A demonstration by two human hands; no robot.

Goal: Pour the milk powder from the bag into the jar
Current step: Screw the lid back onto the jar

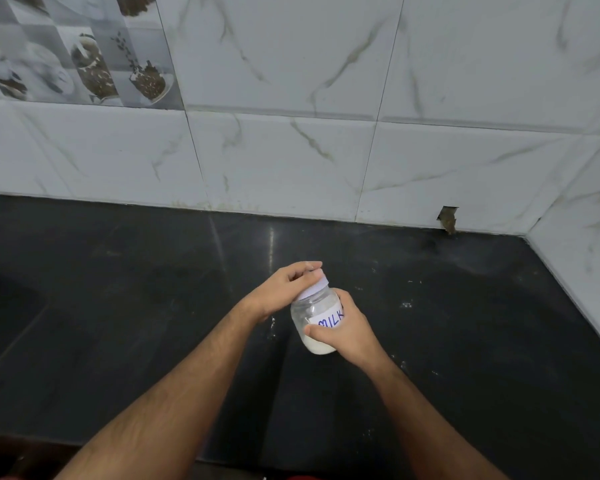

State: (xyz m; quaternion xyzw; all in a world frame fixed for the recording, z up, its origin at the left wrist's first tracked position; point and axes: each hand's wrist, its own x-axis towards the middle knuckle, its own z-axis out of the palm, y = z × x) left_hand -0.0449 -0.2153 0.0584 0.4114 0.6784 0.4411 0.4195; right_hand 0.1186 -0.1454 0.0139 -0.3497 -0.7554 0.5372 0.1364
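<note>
A clear jar (313,315) with a white label reading "MILK" is held tilted above the black counter (465,341). White powder fills its lower part. My right hand (347,327) wraps around the jar's body from the right. My left hand (284,289) grips the white lid (317,284) on top of the jar, fingers curled over it. No bag is in view.
A white marble-tiled wall (291,150) rises behind the counter and turns a corner at the right. Small white specks of powder lie on the counter around the jar. A chipped hole (448,218) sits at the wall's base.
</note>
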